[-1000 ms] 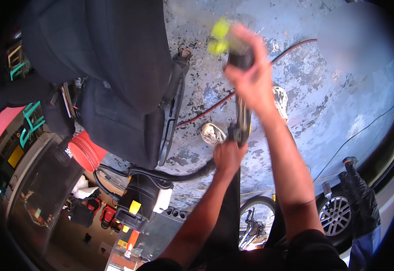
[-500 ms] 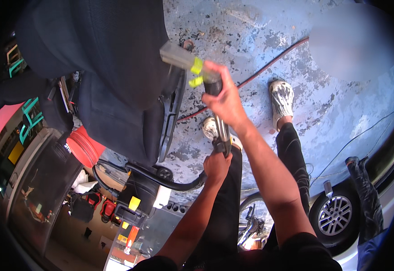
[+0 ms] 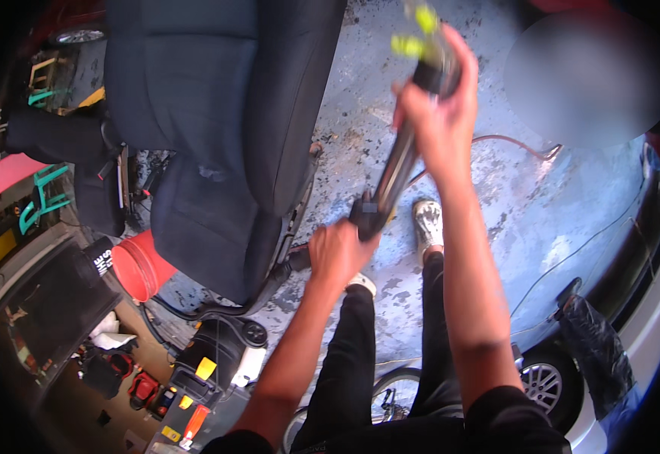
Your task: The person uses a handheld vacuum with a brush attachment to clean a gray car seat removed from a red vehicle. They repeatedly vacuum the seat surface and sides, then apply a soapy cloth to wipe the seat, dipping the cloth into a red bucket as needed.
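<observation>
A vacuum wand [image 3: 396,178] slants up and away from me between my hands. My left hand [image 3: 336,253] is closed round its black lower grip, where the hose [image 3: 288,265] joins. My right hand [image 3: 447,125] is wrapped round the black upper part, just below a nozzle [image 3: 427,41] with yellow-green clips; motion smears the nozzle. To the left of the wand stands a dark fabric car seat [image 3: 194,98], its backrest away from me and its cushion [image 3: 209,219] nearer. The nozzle is apart from the seat, over the blue floor.
The hose runs to a black vacuum cleaner [image 3: 220,344] at the lower left. A red bucket [image 3: 139,265] stands beside the seat. A blue, worn floor [image 3: 527,219] carries a red hose [image 3: 515,140] and thin cables. At the right is a car wheel [image 3: 546,386]; a bicycle [image 3: 390,397] lies below.
Both hands have swung the wand away from the seat, with the nozzle going up and right. The seat now appears farther right in view, and my feet have shifted.
</observation>
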A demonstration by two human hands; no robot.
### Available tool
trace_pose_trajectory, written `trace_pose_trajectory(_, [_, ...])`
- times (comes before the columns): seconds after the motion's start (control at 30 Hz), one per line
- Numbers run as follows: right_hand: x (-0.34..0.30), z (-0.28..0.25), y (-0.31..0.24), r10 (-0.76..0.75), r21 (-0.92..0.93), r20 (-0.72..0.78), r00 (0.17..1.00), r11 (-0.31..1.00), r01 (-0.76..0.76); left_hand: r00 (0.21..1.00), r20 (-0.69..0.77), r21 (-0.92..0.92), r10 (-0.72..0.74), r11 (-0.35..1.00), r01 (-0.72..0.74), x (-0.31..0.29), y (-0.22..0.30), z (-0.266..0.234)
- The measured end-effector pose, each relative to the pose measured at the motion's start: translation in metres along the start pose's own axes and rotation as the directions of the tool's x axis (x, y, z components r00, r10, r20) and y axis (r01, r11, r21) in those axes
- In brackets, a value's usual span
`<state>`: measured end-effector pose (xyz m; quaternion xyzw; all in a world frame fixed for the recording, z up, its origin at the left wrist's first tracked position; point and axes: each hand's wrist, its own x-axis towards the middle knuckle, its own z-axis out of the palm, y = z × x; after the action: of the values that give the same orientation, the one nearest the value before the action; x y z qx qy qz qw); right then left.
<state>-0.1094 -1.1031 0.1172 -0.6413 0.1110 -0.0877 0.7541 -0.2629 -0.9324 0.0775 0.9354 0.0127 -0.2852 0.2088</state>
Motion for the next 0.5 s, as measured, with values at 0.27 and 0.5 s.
trace_pose_trajectory(0.27, [-0.008, 0.026, 0.012, 0.088, -0.139, 0.048, 0.995, 0.987, -0.08, 0.994, 0.108, 0.002, -0.011, 1.0, 0.011, -0.043, -0.005, -0.002])
trace_pose_trajectory(0.5, [-0.164, 0.035, 0.076, 0.289, -0.208, 0.045, 0.956, 0.939, -0.274, 0.988, 0.13, -0.052, -0.081, 0.995, 0.088, -0.159, -0.092, 0.089])
